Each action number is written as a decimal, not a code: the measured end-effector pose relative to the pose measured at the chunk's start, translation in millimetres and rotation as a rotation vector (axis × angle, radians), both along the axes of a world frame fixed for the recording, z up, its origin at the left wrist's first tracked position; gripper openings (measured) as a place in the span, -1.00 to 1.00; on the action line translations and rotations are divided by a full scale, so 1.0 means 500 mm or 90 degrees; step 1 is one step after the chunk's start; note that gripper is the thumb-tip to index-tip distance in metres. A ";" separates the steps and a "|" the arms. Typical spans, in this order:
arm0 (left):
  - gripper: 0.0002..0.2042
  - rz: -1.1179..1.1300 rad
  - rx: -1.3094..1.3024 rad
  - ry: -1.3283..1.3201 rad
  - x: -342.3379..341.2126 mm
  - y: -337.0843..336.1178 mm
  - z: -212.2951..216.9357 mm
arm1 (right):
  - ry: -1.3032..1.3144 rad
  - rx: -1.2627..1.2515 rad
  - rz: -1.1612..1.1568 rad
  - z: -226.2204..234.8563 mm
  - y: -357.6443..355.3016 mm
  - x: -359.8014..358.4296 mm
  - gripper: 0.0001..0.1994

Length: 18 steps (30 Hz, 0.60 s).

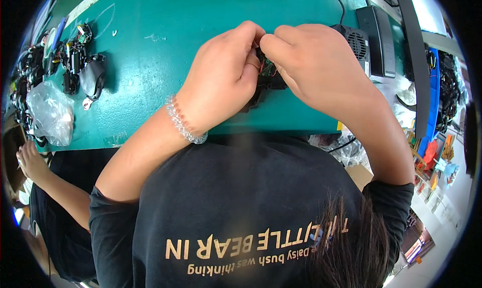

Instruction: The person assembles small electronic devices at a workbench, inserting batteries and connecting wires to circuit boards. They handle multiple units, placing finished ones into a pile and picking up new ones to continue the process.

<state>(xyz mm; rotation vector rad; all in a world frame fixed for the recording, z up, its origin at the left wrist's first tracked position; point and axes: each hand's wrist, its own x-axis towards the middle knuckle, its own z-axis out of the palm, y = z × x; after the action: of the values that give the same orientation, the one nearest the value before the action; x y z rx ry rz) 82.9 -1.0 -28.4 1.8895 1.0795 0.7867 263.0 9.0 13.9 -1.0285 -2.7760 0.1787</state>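
My left hand (221, 69) and my right hand (314, 62) meet over the near part of the green table, fingertips almost touching. Between them is a black plastic housing (273, 82) with a green circuit board (267, 67) and thin red wires. The left fingers and thumb are closed around its left side; a ring and a clear coiled bracelet are on that hand and wrist. My right thumb and fingers are pinched together at the board's upper right. What lies in that pinch is hidden, and much of the housing is covered by both hands.
Several black assemblies (75, 62) and a clear plastic bag (51, 110) lie on the table (145, 17) at left. Another person's hand (32, 161) is at the far left edge. Right of my hands stand black vented boxes (375, 39); a blue bin (433, 92) with dark parts is beyond.
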 end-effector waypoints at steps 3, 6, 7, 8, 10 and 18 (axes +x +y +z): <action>-0.86 0.003 -0.020 -0.005 -0.005 -0.001 0.001 | 0.011 -0.007 -0.005 -0.009 0.001 0.006 -0.86; -0.86 0.020 -0.070 -0.063 -0.004 0.002 0.013 | 0.035 0.035 -0.041 -0.008 -0.009 0.010 -0.84; -0.85 0.029 -0.094 -0.084 -0.004 0.002 0.016 | 0.061 0.029 -0.062 -0.013 -0.013 0.011 -0.83; -0.86 0.030 -0.094 -0.102 -0.005 0.003 0.013 | 0.088 0.024 -0.083 -0.019 -0.017 0.012 -0.82; -0.86 0.030 -0.093 -0.141 -0.008 0.006 0.005 | 0.145 0.023 -0.111 -0.026 -0.019 0.015 -0.82; -0.83 -0.027 0.132 -0.052 -0.025 0.018 0.006 | 0.318 0.019 -0.171 -0.056 -0.031 0.025 -0.83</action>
<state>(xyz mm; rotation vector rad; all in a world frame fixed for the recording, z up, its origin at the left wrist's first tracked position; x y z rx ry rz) 70.4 7.8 -25.3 2.0260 0.9339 0.9754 275.6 -6.6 -14.2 -1.1495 -2.1699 0.3070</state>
